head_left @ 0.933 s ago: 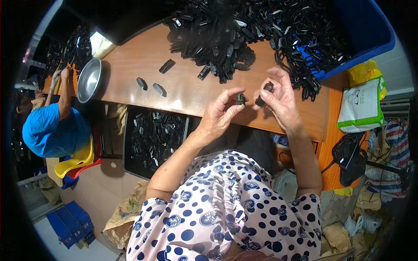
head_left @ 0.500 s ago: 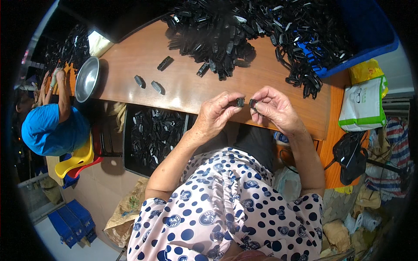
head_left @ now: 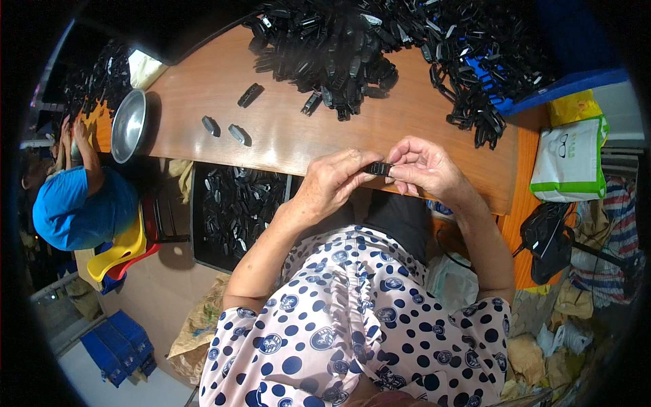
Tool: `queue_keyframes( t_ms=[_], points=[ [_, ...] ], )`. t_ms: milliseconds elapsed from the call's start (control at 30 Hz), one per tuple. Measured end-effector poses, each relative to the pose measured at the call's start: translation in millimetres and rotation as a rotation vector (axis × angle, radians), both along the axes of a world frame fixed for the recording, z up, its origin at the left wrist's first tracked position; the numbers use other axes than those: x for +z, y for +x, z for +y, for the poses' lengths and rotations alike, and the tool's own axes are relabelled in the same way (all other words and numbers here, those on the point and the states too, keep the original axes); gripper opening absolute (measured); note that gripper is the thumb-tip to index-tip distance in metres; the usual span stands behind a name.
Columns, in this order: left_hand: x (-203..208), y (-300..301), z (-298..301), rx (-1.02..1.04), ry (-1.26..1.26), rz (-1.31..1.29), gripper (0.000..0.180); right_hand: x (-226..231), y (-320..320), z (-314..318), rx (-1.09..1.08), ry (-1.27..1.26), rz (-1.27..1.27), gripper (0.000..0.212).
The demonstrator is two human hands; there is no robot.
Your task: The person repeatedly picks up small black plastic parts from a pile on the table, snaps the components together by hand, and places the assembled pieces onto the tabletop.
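Just above the table's near edge, my left hand (head_left: 331, 178) pinches one end of a small black plastic part (head_left: 378, 168). My right hand (head_left: 428, 171) grips the other end between thumb and fingers. The two held pieces now meet end to end; whether they are locked together I cannot tell. Beyond my hands lies a large heap of similar black plastic parts (head_left: 332, 64). Left of the heap, a black part (head_left: 251, 95) and two greyish ones, a left part (head_left: 211, 126) and a right part (head_left: 239, 134), lie apart on the wooden table (head_left: 203, 81).
A blue crate (head_left: 569, 93) tips out black parts at the far right. A metal bowl (head_left: 129, 126) stands at the table's left end. Below the edge sits a black bin (head_left: 198, 230) of parts. A co-worker in a blue shirt (head_left: 85, 207) sits left; a white-green bag (head_left: 568, 159) stands right.
My hands have come together, and the two small pieces held apart earlier now touch. The view has shifted slightly.
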State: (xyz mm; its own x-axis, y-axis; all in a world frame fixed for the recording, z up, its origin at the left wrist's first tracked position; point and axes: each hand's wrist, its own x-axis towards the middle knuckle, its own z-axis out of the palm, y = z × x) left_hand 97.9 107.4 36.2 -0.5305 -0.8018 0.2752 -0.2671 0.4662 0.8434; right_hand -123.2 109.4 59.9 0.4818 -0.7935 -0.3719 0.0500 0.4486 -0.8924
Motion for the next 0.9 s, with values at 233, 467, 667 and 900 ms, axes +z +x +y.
queue_keyframes(
  t_ms=[233, 467, 667, 900],
  points=[
    [-0.2, 2.9, -4.0, 0.009, -0.136, -0.095, 0.023, -0.5, 5.4, -10.6, 0.047, 0.145, 0.008, 0.013],
    [-6.2, -0.7, -1.6, 0.015, -0.027, -0.081, 0.024, -27.4, -0.5, -14.9, 0.182, 0.270, -0.008, 0.022],
    [-3.8, -9.4, -15.2, 0.070, 0.374, 0.299, 0.021, -30.4, 12.4, -18.9, 0.085, 0.345, -0.349, 0.036],
    [-10.3, -6.8, -15.5, 0.024, 0.901, 0.629, 0.032, -26.4, 26.1, -17.6, 0.143, 0.265, -0.548, 0.041]
  ],
)
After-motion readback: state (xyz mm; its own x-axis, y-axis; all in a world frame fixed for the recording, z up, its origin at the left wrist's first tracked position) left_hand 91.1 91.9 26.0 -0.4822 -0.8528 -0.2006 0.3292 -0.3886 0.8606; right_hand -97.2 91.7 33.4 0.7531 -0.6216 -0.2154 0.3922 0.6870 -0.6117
